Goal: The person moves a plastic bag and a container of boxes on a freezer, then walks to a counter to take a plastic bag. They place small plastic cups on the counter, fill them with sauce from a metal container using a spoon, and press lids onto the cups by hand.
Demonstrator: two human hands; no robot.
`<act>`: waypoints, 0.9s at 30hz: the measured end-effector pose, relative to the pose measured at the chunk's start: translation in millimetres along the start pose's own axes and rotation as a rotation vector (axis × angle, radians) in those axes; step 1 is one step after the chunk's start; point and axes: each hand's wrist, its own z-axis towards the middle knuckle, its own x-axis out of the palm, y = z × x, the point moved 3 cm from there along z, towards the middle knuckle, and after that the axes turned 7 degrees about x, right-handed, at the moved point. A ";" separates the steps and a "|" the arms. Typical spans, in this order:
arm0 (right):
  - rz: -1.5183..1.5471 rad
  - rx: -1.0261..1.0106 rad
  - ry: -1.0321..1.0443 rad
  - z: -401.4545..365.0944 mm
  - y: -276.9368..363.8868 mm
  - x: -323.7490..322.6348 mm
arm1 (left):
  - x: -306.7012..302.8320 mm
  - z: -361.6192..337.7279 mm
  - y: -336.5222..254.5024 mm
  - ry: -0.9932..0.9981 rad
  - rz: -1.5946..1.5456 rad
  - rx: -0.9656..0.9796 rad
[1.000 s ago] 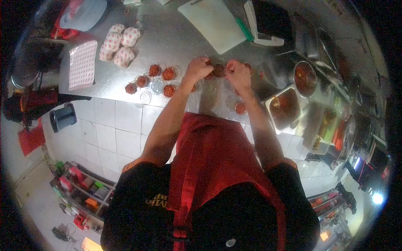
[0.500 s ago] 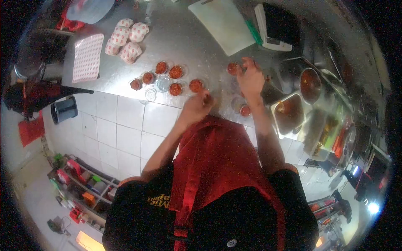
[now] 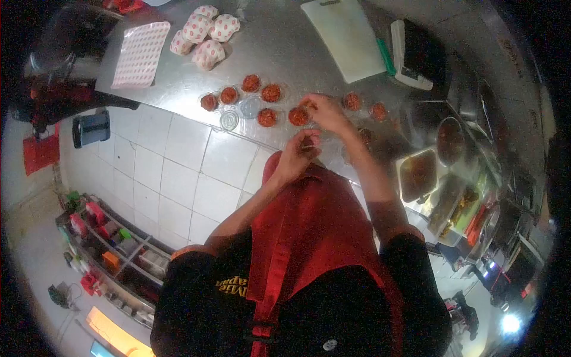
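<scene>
My right hand [image 3: 326, 113] reaches over the steel counter, its fingertips pinched at the far right rim of a small clear cup of red sauce [image 3: 298, 116]. Just nearer to my body, my left hand [image 3: 298, 153] is raised with curled fingers; whatever may be in them is too blurred to name. Left of the hands stand several more filled cups, among them one sauce cup [image 3: 271, 93]. An empty clear cup or lid [image 3: 229, 120] lies near the counter edge, with another clear piece [image 3: 250, 108] beside it. Two filled cups, including a right-hand one [image 3: 379, 111], stand beyond my right hand.
Paper-wrapped bundles [image 3: 208, 55] and a patterned paper sheet [image 3: 140, 55] lie at the back left. A white cutting board [image 3: 346, 44] and a black-and-white device [image 3: 416, 56] sit at the back right. Food containers, including a metal pan [image 3: 417, 172], line the right side.
My right hand has moved left from the right-hand cup to the cup near my left hand. A filled cup by my right forearm now appears farther back. The view has shifted.
</scene>
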 end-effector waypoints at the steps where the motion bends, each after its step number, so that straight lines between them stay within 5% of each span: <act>1: 0.094 0.045 -0.022 -4.3 -6.0 -1.7 | -2.9 -1.8 -4.3 0.000 0.001 0.000; 4: 0.230 0.106 -0.098 -22.0 -18.3 -3.3 | -11.4 -4.3 -31.3 -0.136 0.411 -0.023; 9: 0.297 0.212 -0.129 -46.2 -19.9 -3.0 | -11.3 27.0 -60.2 -0.367 1.027 0.496; 14: 0.615 0.206 -0.195 -55.8 -24.7 3.4 | -17.7 50.7 -50.5 -0.379 1.049 0.426; 17: 0.371 0.183 -0.280 -54.7 -28.2 9.0 | -24.5 53.7 -40.5 -0.344 1.033 0.420; 21: 0.404 0.238 -0.291 -49.9 -28.5 8.8 | -30.8 48.0 -38.2 -0.277 0.733 0.365; 27: 0.394 0.333 -0.268 -48.5 -27.7 6.3 | -34.0 49.9 -34.9 -0.291 0.794 0.292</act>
